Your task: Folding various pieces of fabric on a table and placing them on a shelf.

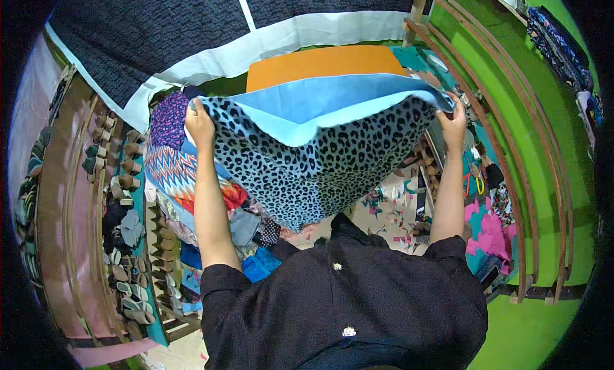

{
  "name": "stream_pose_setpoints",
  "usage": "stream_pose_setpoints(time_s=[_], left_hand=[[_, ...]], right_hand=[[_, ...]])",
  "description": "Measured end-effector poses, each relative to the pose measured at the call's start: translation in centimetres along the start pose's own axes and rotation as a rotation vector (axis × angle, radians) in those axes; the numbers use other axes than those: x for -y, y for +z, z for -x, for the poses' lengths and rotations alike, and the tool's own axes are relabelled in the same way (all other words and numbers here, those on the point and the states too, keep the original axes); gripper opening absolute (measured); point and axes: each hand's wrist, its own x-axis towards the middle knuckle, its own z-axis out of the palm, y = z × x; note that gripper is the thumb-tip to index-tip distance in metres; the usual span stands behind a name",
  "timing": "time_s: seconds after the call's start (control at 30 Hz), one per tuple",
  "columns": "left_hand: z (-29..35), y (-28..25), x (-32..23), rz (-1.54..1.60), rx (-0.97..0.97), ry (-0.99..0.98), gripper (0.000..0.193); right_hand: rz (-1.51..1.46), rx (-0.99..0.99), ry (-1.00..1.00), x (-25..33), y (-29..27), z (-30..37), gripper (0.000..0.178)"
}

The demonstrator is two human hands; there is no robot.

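Observation:
A large blue fabric with black leopard spots [320,168] hangs spread between my two hands, its plain light blue reverse side [307,98] folding over along the top. At its upper left corner my left hand [200,125] is closed, fingers pinching the edge. My right hand [453,122] grips the upper right corner, thumb against the cloth. Both arms reach forward, and the middle of the top edge sags between them. Behind the fabric stands an orange panel [326,64], its lower part hidden by the cloth.
Patterned fabrics [169,168] are heaped at the left, beside wooden racks of shoes and shoe lasts [131,287]. Wooden shelf rails [511,114] run along the green wall at the right. Pink cloth pieces [491,232] lie below them. Scraps litter the floor [390,220].

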Motion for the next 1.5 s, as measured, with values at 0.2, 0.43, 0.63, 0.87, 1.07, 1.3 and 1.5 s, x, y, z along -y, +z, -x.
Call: stream_pose_setpoints(time_s=[0.2, 0.43, 0.63, 0.87, 1.07, 1.3, 1.5], left_hand=[[-4.7, 3.2, 4.5, 0.582, -0.045, -0.299, 0.029], [-11.6, 10.8, 2.4, 0.201, 0.385, -0.014, 0.032], [-19.7, 16.6, -0.3, -0.131, 0.101, 0.271, 0.016], [-24.4, 22.4, -2.8, -0.679, -0.096, 0.302, 0.025], [-26.5, 26.5, 4.0, -0.684, 0.012, 0.188, 0.024], [-27.6, 32.1, 10.3, -0.646, 0.044, 0.018, 0.037], [-27.3, 33.8, 14.7, -0.621, 0.071, 0.029, 0.032]], right_hand=[[0.083, -0.132, 0.006, -1.3, 0.5, -3.7, 0.056], [0.124, -0.102, 0.000, -4.7, 1.5, -13.3, 0.078], [0.174, -0.149, -0.213, -7.6, 5.6, -23.5, 0.092], [0.312, -0.205, -0.292, -10.8, 10.9, -31.4, 0.101], [0.452, -0.192, -0.290, -15.5, 15.6, -33.9, 0.100], [0.607, -0.061, -0.191, -20.2, 19.8, -36.0, 0.095], [0.700, 0.062, -0.046, -21.5, 22.9, -36.2, 0.094]])
